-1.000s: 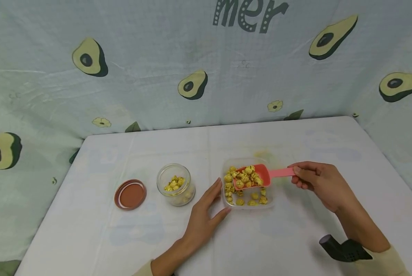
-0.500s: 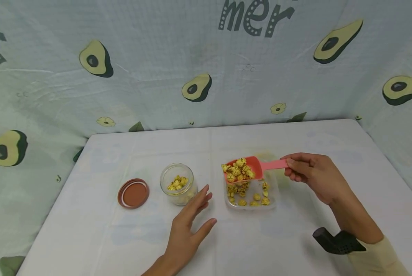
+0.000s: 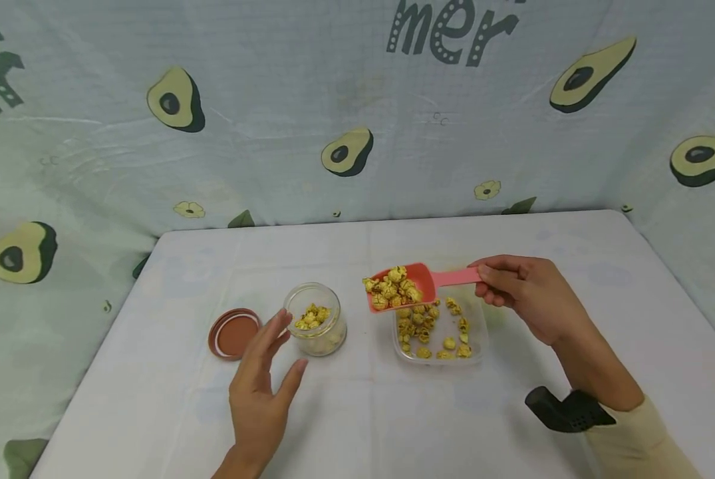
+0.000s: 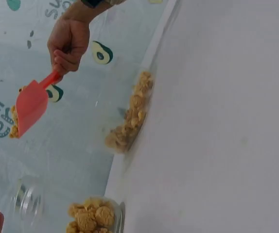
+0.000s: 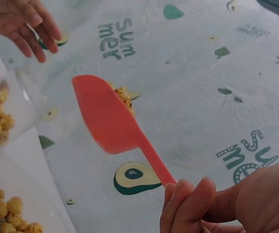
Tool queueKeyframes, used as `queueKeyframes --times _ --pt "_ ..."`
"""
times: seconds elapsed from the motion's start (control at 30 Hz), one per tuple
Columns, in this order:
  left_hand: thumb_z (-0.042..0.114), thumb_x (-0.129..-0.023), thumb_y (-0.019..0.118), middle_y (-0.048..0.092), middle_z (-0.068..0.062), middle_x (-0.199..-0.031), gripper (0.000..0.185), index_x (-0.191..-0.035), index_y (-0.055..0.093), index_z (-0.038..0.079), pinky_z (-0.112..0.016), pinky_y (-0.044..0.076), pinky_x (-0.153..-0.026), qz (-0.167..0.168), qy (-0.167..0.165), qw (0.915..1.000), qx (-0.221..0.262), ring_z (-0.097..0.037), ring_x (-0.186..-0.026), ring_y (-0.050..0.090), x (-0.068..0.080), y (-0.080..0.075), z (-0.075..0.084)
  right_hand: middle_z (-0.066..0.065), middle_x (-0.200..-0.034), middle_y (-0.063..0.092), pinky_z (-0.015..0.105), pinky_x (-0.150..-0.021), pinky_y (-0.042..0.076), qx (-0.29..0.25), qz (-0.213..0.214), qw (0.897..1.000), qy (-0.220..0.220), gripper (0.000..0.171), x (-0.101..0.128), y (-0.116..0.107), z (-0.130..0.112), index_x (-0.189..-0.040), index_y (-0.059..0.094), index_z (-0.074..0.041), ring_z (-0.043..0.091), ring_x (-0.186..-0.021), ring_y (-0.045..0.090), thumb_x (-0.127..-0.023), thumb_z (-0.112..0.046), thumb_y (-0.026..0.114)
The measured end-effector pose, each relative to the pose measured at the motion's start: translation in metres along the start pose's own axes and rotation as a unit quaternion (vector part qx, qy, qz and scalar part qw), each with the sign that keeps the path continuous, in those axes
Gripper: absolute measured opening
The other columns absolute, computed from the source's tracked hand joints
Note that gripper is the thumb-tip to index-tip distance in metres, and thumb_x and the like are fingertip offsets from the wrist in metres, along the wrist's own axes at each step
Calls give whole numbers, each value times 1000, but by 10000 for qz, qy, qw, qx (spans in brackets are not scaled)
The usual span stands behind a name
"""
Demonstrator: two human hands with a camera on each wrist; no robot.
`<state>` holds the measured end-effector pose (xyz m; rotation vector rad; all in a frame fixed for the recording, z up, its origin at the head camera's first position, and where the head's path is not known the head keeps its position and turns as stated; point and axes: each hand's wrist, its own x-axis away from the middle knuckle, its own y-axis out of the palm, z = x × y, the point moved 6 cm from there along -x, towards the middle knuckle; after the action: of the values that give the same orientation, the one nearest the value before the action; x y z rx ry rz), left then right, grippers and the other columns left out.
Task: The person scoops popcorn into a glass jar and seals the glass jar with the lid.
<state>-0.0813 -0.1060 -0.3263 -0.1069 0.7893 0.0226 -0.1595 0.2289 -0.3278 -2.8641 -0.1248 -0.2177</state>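
Right hand (image 3: pixel 527 296) pinching the thin handle of a pink plastic scoop (image 3: pixel 414 285), fingers curled tight round it. Scoop heaped with yellow caramel popcorn (image 3: pixel 391 289), held in the air above the left rim of a clear square plastic tub (image 3: pixel 478 346), tipped toward a small clear glass jar (image 3: pixel 316 319). Tub and jar both holding more of the same popcorn.

Left hand (image 3: pixel 260 394) spread and relaxed, fingers straight and apart, gripping nothing; fingertips just beside the jar's left wall, contact not certain. Brown round metal lid (image 3: pixel 233 334) lying flat left of the jar, on a white table (image 3: pixel 153 392).

From the head view: whole layout, avocado-print cloth backdrop (image 3: pixel 273 120) behind. From the left wrist view: scoop's underside (image 4: pixel 30 108) and the right hand (image 4: pixel 69 42) seen from table level, popcorn pressed against the tub's wall; only a fingertip of the left hand showing. From the right wrist view: fingers (image 5: pixel 185 206) clamped on the handle end, scoop's (image 5: pixel 108 116) smooth underside, left hand (image 5: pixel 20 22) hovering open beyond.
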Motion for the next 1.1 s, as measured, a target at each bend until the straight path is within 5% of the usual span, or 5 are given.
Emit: queueKeyframes --times 0.17,0.4,0.7,0.83,1.1 --pt "-27 -72 65 44 -30 -135 66 -133 40 -18 -38 40 -105 79 -423 9989 -179 -32 -128 43 10 -13 -32 7 -85 65 22 -69 56 -130 -88 9999 -38 41 -3 11 -5 -121 55 10 13 -73 59 -98 -24 57" --pt "-24 -74 65 42 -25 -140 69 -137 39 -14 -37 38 -107 204 -530 9981 -231 -33 -132 38 16 -20 -46 8 -82 64 21 -67 55 -432 -217 9988 -36 38 -3 31 -11 -118 56 11 13 -70 56 -97 -21 58" --pt "-12 -77 73 43 -14 -142 77 -144 38 2 -27 38 -106 2 -1825 9830 -223 -28 -130 43 29 -20 -85 13 -85 63 21 -68 55 -338 -221 9991 85 33 -10 52 -13 -116 60 7 15 -73 57 -98 -19 57" --pt "-9 -76 76 46 -15 -140 78 -144 38 1 -24 37 -106 -73 -2236 9741 -337 -29 -129 43 29 -18 -89 14 -87 63 21 -68 55 -315 -224 9991 166 32 -15 58 -15 -116 61 6 16 -73 57 -97 -19 57" --pt "-13 -74 74 45 -30 -133 76 -140 36 -13 -21 38 -104 -144 -2298 9720 -458 -41 -125 44 19 -14 -74 15 -86 64 22 -67 56 -288 -308 9990 155 28 -23 67 -22 -113 62 5 16 -70 58 -98 -17 57"
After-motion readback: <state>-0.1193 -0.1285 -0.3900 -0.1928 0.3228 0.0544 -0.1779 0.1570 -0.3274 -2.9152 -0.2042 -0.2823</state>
